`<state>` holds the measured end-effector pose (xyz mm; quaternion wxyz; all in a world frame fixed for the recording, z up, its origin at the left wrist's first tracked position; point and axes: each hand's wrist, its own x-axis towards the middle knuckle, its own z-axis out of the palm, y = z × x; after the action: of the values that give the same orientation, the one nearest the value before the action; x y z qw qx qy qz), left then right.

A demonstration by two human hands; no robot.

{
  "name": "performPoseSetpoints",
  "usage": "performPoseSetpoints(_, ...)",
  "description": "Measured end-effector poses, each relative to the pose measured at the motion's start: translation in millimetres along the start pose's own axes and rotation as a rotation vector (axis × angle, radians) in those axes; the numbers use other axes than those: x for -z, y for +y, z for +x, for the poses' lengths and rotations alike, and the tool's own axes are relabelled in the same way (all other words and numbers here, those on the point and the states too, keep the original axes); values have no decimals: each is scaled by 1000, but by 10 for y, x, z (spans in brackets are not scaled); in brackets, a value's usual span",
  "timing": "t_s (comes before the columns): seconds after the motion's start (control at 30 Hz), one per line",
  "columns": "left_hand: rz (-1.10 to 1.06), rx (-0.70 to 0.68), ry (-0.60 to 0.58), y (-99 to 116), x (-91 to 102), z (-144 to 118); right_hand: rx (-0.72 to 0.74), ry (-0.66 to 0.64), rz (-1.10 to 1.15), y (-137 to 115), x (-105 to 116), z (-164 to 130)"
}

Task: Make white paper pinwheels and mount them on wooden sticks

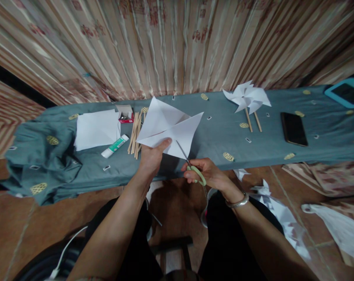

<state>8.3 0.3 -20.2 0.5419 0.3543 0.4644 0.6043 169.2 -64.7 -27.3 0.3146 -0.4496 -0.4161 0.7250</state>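
Observation:
A square of white paper (165, 121) with creases and slits is held up over the bench, its left edge in my left hand (153, 156). The thumb lies on top of the sheet; the other fingers are hidden below. My right hand (204, 171) is closed round the green handles of a pair of scissors (198, 175). Their blades reach into the near side of the paper, pointing up and left. Just left of the paper lie several wooden sticks (135, 134). Two finished paper pinwheels (247, 97) on sticks rest to the right.
On the cloth-covered bench (217, 132) are a stack of white paper (96, 128), a glue stick (115, 146) and a small red-and-white box (125, 114) with metal bits. A phone (294, 128) and blue-framed tablet (348, 93) lie right. Paper scraps (282, 214) are on the floor.

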Motion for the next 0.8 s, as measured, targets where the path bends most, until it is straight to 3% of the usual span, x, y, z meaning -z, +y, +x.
performPoseSetpoints(0.8, 9, -1, -36, -75, -9, -37, 29, 48, -41, 6, -8, 10)
